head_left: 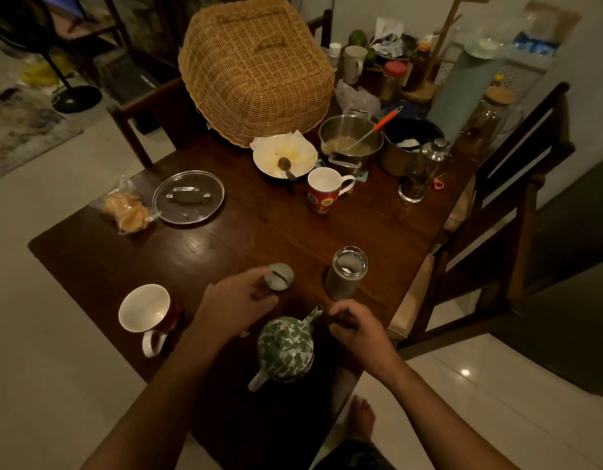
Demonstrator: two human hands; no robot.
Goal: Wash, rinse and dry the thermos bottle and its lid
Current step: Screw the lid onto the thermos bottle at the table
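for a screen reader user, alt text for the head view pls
An open thermos bottle stands on a cluttered wooden table, its lid beside it at the left hand. The right hand hovers near a green teapot.

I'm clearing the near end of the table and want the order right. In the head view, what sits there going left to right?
White mug → left hand → thermos lid → right hand. The open thermos bottle stands just beyond the right hand, the green-patterned teapot nearer, between the two hands.

Both forearms are seen bare, no sleeves. One bare foot is noted; dark patterned garment worn at the lower edge.
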